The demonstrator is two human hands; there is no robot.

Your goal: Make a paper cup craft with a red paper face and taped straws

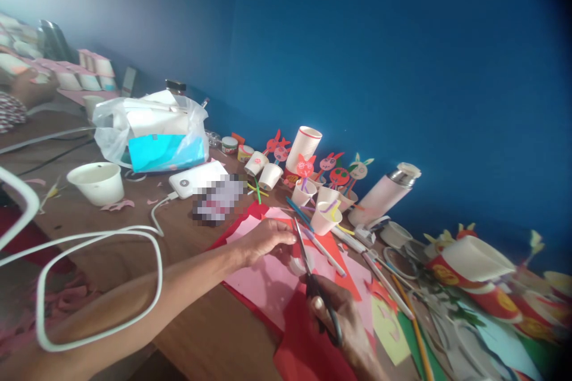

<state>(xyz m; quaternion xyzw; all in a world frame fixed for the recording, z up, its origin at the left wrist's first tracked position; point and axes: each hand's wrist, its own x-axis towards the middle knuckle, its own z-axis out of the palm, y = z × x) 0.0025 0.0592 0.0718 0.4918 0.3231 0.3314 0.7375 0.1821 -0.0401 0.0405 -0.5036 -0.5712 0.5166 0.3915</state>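
My right hand (pixel 337 312) is wrapped round the black handles of a pair of scissors (pixel 306 256), whose blades point up and away from me. My left hand (pixel 270 239) is closed, thumb and fingers pinched together close to the blade tips; what it grips is too small to make out. Beneath both hands lie pink paper sheets (pixel 254 286) and red paper (pixel 301 339). A pale straw (pixel 328 255) rests just right of the blades. A yellow paper with cut-out shapes (pixel 389 330) lies to the right of my right hand.
Paper cups (pixel 325 218) with paper animal faces stand behind the sheets, beside a pink flask (pixel 379 197). Leftward are a white power bank (pixel 199 178), a looping cable (pixel 159 262), a plastic bag (pixel 107 125) and a bowl (pixel 96 183). Another person's hand (pixel 33 86) shows far left.
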